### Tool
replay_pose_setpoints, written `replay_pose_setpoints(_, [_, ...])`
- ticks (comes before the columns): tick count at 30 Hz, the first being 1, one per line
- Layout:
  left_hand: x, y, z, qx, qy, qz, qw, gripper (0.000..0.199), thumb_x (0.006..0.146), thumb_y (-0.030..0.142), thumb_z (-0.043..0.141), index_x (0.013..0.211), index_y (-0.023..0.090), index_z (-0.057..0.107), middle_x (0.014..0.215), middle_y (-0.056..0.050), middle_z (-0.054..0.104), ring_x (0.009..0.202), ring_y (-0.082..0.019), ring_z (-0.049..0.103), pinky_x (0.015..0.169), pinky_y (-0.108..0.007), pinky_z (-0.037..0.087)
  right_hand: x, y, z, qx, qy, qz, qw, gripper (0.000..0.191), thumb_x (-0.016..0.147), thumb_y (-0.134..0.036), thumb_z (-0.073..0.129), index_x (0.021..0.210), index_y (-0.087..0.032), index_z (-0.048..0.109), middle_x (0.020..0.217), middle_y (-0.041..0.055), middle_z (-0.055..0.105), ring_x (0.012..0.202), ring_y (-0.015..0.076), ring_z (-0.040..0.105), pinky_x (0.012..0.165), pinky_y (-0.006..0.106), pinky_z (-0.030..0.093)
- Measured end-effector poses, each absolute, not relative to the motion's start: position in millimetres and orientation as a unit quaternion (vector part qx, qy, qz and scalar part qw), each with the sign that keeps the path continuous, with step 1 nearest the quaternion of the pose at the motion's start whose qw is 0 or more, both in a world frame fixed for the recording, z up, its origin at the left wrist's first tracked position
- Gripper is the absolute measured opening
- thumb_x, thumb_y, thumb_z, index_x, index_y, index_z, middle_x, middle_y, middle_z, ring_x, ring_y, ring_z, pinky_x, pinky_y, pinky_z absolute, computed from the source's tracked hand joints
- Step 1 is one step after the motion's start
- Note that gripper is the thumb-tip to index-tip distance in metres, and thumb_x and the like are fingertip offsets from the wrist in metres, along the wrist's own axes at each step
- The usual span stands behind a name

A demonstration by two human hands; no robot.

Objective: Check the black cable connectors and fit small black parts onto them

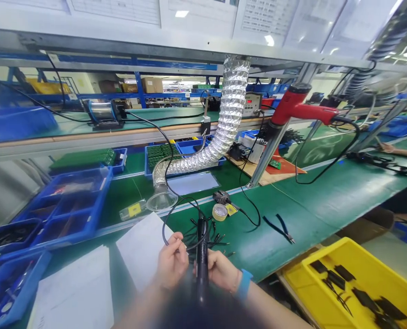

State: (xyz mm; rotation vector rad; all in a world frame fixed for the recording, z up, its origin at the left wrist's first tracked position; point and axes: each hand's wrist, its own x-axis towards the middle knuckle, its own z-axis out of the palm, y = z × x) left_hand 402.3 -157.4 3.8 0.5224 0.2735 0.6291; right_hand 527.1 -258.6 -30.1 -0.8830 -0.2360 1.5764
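A black cylindrical tool (202, 249) stands nearly upright in front of me, with a black cable looping down to its top end. My right hand (223, 270) closes around it from the right, fingers partly hidden behind it. To the left, my left hand (172, 259) is closed in a pinch close to the cable loop; what it holds is too small to make out. Several black cable pieces (219, 240) with bare-looking ends lie on the green bench mat behind the tool. A sheet of white paper (143, 246) lies beneath the left hand.
Cutting pliers (281, 228), a tape roll (220, 212) and a fume funnel (161, 199) are on or above the bench. A red heat gun (297, 109) hangs right. Blue trays (99, 205) stand left; a yellow bin (354, 256) holds black parts. Another person's hand (387, 147) shows far right.
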Motion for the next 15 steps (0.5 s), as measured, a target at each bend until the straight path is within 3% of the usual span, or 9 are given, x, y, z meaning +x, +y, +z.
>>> replay_pose_setpoints(5, [402.4,-178.0,-17.6,0.293,0.152,0.237,0.914,0.002,0.078,0.019,0.045,0.078,0.017,0.046,0.039,0.003,0.051,0.024,-0.009,0.039,0.028,-0.016,0.027,517.4,-256.1,-27.8,-0.368,-0.067,0.651,0.660,0.034,0.040,-0.004,0.038,0.068,-0.015,0.056,0.067,0.0010,0.063,0.065,0.0167,0.058,0.065,0.031,0.042])
replay_pose_setpoints(9, [407.8,-192.8,-35.2,0.274,0.169,0.209,0.923,0.010,0.076,0.024,0.052,0.080,0.016,0.047,0.046,0.003,0.053,0.030,-0.006,0.041,0.030,-0.014,0.025,517.4,-260.1,-25.3,-0.372,-0.069,0.626,0.682,0.028,0.053,-0.011,0.049,0.080,-0.016,0.057,0.073,0.0011,0.063,0.061,0.0155,0.056,0.061,0.030,0.042])
replay_pose_setpoints(13, [413.1,-201.8,-36.9,0.292,0.158,0.200,0.922,0.017,0.074,0.031,0.056,0.082,0.018,0.047,0.049,0.004,0.051,0.032,-0.006,0.041,0.032,-0.015,0.027,515.7,-258.8,-18.9,-0.477,-0.094,0.527,0.697,0.017,0.061,-0.022,0.064,0.072,-0.015,0.054,0.058,-0.0018,0.057,0.051,0.0115,0.051,0.054,0.025,0.039])
replay_pose_setpoints(15, [412.7,-195.1,-33.0,0.330,0.128,0.161,0.921,0.026,0.069,0.032,0.060,0.087,0.018,0.048,0.064,0.000,0.057,0.042,-0.009,0.049,0.034,-0.017,0.032,519.3,-264.2,-11.2,-0.527,-0.120,0.470,0.698,0.017,0.060,-0.021,0.065,0.069,-0.016,0.051,0.051,-0.0043,0.051,0.047,0.0099,0.048,0.049,0.023,0.036])
